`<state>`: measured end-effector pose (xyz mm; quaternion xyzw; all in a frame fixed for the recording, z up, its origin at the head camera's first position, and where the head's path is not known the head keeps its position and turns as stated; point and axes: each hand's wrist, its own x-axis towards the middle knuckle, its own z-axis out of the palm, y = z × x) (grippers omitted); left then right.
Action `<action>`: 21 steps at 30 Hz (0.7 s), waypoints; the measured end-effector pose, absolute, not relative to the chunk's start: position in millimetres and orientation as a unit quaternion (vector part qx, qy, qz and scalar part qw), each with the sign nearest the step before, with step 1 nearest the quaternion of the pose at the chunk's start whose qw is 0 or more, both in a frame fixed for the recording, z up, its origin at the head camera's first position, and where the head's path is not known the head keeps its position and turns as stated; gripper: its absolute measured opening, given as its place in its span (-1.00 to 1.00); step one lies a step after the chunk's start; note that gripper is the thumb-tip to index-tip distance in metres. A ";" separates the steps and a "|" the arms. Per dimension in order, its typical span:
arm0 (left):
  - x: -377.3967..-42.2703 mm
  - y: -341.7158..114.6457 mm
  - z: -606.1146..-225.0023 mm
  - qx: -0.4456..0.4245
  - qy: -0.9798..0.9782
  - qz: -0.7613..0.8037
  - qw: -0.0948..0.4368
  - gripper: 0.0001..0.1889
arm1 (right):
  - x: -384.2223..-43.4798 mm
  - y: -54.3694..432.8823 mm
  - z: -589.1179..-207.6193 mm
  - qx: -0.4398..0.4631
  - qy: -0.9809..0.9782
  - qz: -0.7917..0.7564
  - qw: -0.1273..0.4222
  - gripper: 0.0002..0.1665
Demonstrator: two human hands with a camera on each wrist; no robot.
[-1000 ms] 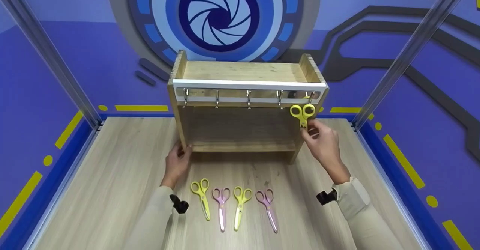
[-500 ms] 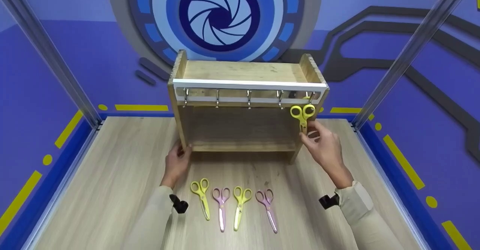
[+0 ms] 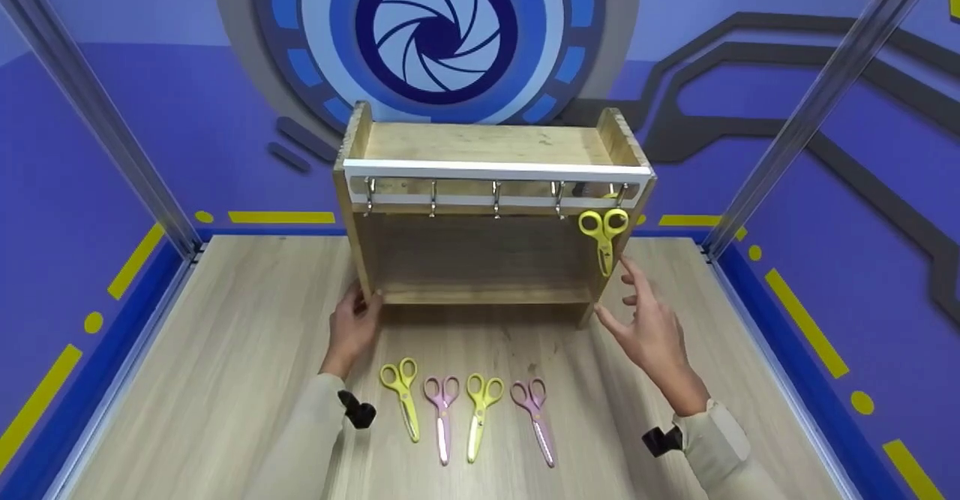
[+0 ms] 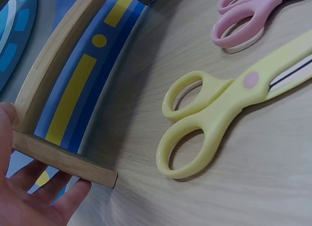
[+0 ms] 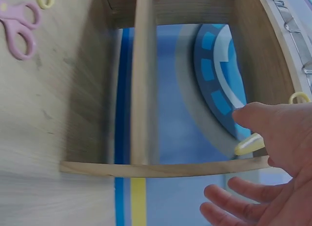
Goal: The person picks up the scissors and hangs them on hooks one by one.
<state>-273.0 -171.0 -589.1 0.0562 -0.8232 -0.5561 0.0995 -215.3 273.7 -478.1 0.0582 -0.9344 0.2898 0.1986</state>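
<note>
A wooden shelf (image 3: 480, 296) stands on the table with a row of metal hooks (image 3: 496, 198) along its white front rail. From the rightmost hook hang yellow scissors (image 3: 604, 239), handles up and blades down. My left hand (image 3: 354, 331) holds the lower left side panel (image 4: 63, 160), thumb on one side and fingers on the other. Just below and right of the hanging scissors is my right hand (image 3: 651, 335), fingers spread and holding nothing, beside the right side panel. In the right wrist view a yellow blade tip (image 5: 249, 144) shows beyond the thumb.
In front of the shelf lie yellow scissors (image 3: 405, 399) at the left, pink scissors (image 3: 442, 417), more yellow scissors (image 3: 480, 416) and pink scissors (image 3: 535, 419) at the right. Blue patterned walls (image 3: 135, 125) and metal posts (image 3: 829, 109) enclose the table (image 3: 247, 320).
My right hand has let go of the yellow scissors and drawn down and back from them. They stay hanging on the right hook. The left hand keeps its place on the shelf.
</note>
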 end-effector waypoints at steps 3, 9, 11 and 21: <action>-272.8 -170.4 -589.2 0.059 -0.822 -0.557 0.099 -0.41 | -208.6 271.3 -491.0 0.052 -0.939 0.292 0.176 0.03; -272.7 -170.1 -589.3 0.064 -0.822 -0.558 0.093 -0.42 | -197.0 264.2 -520.7 0.051 -0.946 0.290 0.132 0.03; -273.1 -170.3 -589.9 0.063 -0.821 -0.559 0.095 -0.43 | -193.5 261.2 -529.8 0.056 -0.947 0.290 0.126 0.04; -274.5 -171.7 -592.0 0.061 -0.823 -0.555 0.100 -0.42 | -178.3 243.7 -562.7 0.102 -0.949 0.279 0.110 0.05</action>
